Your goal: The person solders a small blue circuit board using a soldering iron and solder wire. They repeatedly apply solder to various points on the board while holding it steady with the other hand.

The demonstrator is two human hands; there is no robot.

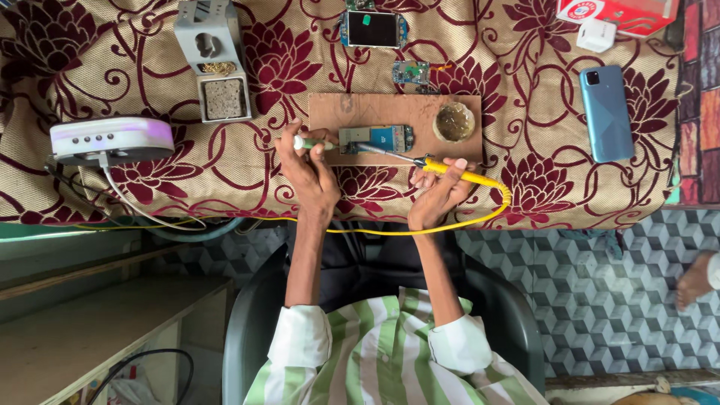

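**Soldering iron tip meets circuit board at frame centre**

Hands first: your right hand (pixel 441 193), right of centre, has its fingers wrapped around the yellow-handled soldering iron (pixel 420 161), and the metal shaft runs up and to the left from that grip. Its tip lies on or just at the small circuit board (pixel 375 138); you cannot tell from this view whether it truly touches. Your left hand (pixel 309 169), left of centre, pinches a slim white-and-green tool (pixel 309 142) between thumb and fingers, its point aimed right toward the board's left end.

The board sits on a wooden block (pixel 337 109) just above both hands, long axis running left to right across the frame. Both hands are about equally close, one at each end. A round dish of amber flux (pixel 454 121) rests at the block's right end, just beside the board. The iron's yellow cable (pixel 420 225) loops down and left along the table edge.

Packages and signs: a red-and-white box (pixel 622 13) sits at the upper right corner, with a small white cube charger (pixel 596 34) touching its lower left. A blue phone (pixel 606 112) lies face down at right. At top centre lies an opened phone with dark screen (pixel 373 28); a second small board (pixel 410 72) lies below it. A grey iron stand with sponge (pixel 214 60) occupies the upper left, and a white device with a purple glow (pixel 112 139) lies at far left.
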